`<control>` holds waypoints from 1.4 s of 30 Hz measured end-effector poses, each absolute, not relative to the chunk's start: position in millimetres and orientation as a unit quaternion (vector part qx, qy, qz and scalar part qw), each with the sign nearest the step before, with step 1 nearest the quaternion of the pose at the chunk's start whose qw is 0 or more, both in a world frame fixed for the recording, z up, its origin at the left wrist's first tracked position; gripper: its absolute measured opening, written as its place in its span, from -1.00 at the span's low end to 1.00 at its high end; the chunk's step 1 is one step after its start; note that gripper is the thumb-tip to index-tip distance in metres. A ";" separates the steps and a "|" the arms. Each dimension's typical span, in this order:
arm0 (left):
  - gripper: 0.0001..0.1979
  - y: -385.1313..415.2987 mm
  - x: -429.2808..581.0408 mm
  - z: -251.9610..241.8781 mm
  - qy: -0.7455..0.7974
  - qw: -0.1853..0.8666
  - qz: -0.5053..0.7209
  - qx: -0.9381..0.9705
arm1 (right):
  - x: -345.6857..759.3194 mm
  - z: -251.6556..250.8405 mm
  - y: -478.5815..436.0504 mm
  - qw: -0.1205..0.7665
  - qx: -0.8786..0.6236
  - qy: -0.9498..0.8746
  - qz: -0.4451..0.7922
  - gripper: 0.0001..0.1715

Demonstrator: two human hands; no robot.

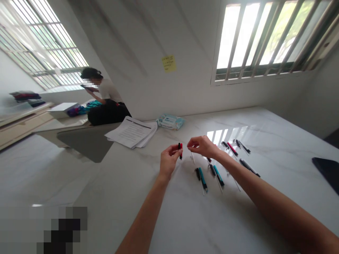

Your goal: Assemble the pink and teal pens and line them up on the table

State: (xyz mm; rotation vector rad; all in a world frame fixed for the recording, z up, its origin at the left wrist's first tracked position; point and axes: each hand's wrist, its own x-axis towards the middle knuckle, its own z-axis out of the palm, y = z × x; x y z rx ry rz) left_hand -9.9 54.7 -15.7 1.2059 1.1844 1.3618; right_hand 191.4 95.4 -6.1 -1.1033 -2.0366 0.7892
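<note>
a red-and-black pen barrel (180, 151) is clamped by the fingers (174, 150) of the left hand (169, 160) above the marble bench (119, 211), and a thin refill (192, 157) appears pinched by the right hand (202, 146). the refill could be bent or dropped among the laid-out pens (202, 180) if misaligned with the barrel.

red-black pen (180, 151) | near upright | pinched in left hand (169, 158)
</note>
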 end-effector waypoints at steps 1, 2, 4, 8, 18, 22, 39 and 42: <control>-0.67 54.4 -9.2 -15.7 0.483 0.468 0.553 0.493 | 192.1 -4.4 95.5 0.355 -0.414 -0.770 0.331 -0.86; -0.67 54.1 -8.7 -15.7 0.483 0.468 0.550 0.495 | 192.7 -2.9 95.6 0.367 -0.406 -0.759 0.354 -0.86; -0.67 53.8 -7.7 -15.9 0.485 0.466 0.544 0.502 | 193.2 -0.5 96.2 0.387 -0.396 -0.738 0.386 -0.84; -0.67 53.6 -6.1 -16.3 0.494 0.461 0.527 0.515 | 191.8 4.3 97.3 0.401 -0.413 -0.722 0.383 -0.77; -0.67 53.4 -5.6 -14.8 0.496 0.458 0.519 0.524 | 187.2 8.4 91.9 0.407 -0.393 -0.722 0.399 -0.69; -0.67 52.3 -4.9 -13.9 0.493 0.457 0.520 0.527 | 187.7 9.4 92.0 0.417 -0.397 -0.712 0.403 -0.76; -0.66 54.3 -7.9 -20.7 0.494 0.442 0.508 0.550 | 191.8 22.0 84.7 0.368 -0.371 -0.820 0.234 -0.82; -0.67 55.3 -9.6 -24.0 0.495 0.417 0.500 0.574 | 192.8 29.3 80.4 0.346 -0.363 -0.837 0.220 -0.82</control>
